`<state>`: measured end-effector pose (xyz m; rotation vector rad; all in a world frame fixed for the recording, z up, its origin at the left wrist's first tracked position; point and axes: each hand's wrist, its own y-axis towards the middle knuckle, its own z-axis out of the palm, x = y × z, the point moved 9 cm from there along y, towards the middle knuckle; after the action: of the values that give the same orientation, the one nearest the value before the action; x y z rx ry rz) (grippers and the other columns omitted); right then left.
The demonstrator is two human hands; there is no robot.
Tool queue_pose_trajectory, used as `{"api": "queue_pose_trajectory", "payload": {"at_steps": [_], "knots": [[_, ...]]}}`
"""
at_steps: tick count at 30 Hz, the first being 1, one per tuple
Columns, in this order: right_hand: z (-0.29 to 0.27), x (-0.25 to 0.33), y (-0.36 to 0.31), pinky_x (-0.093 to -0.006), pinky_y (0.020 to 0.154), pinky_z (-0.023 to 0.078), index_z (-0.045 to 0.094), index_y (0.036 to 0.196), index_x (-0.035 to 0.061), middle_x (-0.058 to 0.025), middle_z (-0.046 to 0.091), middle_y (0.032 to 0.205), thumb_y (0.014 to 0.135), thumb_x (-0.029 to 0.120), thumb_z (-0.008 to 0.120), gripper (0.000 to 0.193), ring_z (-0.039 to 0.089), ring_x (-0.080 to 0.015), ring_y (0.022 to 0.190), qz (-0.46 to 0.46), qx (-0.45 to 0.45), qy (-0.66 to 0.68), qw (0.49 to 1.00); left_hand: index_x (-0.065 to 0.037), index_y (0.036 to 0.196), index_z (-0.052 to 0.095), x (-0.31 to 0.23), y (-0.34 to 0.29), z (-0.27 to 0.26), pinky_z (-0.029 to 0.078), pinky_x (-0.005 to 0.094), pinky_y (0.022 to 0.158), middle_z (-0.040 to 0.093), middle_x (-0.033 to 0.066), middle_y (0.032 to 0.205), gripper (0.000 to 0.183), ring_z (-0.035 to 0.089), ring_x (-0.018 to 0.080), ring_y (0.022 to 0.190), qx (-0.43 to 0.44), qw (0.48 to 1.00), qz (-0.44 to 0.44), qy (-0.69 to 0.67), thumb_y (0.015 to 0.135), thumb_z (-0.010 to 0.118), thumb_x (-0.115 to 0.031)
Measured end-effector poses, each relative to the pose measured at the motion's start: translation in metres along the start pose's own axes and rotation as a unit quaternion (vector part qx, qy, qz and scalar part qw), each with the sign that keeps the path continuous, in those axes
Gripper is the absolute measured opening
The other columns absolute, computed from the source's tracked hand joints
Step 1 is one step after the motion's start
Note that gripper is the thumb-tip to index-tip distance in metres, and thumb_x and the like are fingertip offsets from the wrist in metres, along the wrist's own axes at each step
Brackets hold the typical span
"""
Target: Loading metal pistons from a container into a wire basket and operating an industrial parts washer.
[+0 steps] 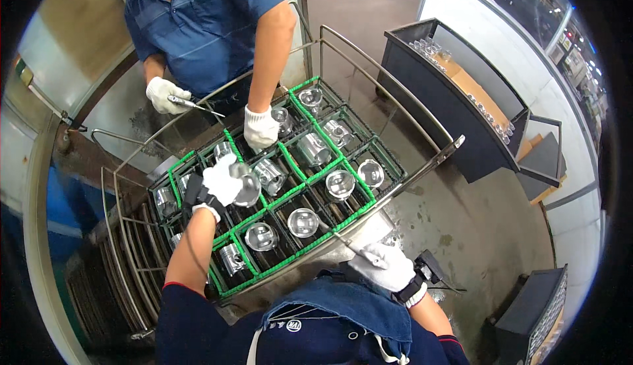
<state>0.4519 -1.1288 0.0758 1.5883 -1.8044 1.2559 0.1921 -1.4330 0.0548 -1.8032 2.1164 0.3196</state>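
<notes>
My left hand (223,179), in a white glove, is closed on a silver engine piston (247,190) over the left part of a divided wire basket (280,267) with green and dark edging. Its fingertips are partly hidden. At the near right, my gloved right hand (386,265) grips a slim metal air blow gun (346,241), its thin end pointing left toward the basket. Just beyond that end lies another piston (303,222). More pistons stand or lie in the compartments, among them one piston (262,236) nearer my body and one tilted piston (270,176) in the middle.
Across the basket a co-worker's gloved hand (261,129) reaches in; the other glove (165,94) holds a similar tool. A metal rail (389,94) rings the cart. Dark bins (428,108) with metal parts stand at the right, another bin (531,312) at lower right.
</notes>
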Motion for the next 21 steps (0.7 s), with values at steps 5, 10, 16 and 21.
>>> {"api": "queue_pose_trajectory", "payload": {"at_steps": [5,10,16,21], "knots": [[-0.011,0.047,-0.002,-0.0333,0.055,0.044,0.069,0.106,0.0120,-0.0089,0.057,0.066,0.082,0.031,0.070,0.031,0.055,-0.0244,0.058,-0.179,-0.008,0.104,0.978,-0.003,0.135,0.043,-0.068,-0.018,-0.039,0.040,0.0369,0.103,0.053,0.0105,0.129,0.058,0.053,0.0231,0.116,-0.075,0.881,0.215,-0.416,0.081,0.063,-0.011],[-0.031,0.034,-0.021,-0.0279,0.055,0.044,0.066,0.096,0.0074,-0.0034,0.059,0.067,0.079,0.020,0.077,0.024,0.055,-0.0133,0.059,-0.228,-0.049,0.195,0.953,-0.002,0.118,0.053,-0.125,-0.027,-0.031,0.050,0.0348,0.090,0.062,0.0154,0.107,0.033,0.062,0.0222,0.100,0.062,0.685,0.037,-0.725,0.097,0.045,-0.026],[-0.038,0.005,-0.032,-0.0200,0.051,0.047,0.066,0.103,0.0032,-0.0042,0.067,0.084,0.084,0.011,0.070,0.021,0.060,-0.0071,0.063,-0.109,0.010,0.336,0.935,0.001,0.125,0.049,-0.193,-0.097,-0.090,0.044,0.0373,0.098,0.057,0.0181,0.120,0.054,0.057,0.0312,0.110,-0.139,0.874,0.409,-0.223,0.076,0.071,-0.003],[-0.048,-0.019,-0.024,-0.0195,0.049,0.049,0.066,0.098,0.0040,-0.0044,0.068,0.081,0.084,0.008,0.070,0.016,0.060,-0.0073,0.058,-0.004,-0.078,0.368,0.926,-0.001,0.124,0.054,-0.216,-0.105,-0.086,0.044,0.0355,0.099,0.058,0.0158,0.121,0.045,0.057,0.0283,0.112,-0.125,0.880,0.418,-0.187,0.080,0.062,-0.003]]}}
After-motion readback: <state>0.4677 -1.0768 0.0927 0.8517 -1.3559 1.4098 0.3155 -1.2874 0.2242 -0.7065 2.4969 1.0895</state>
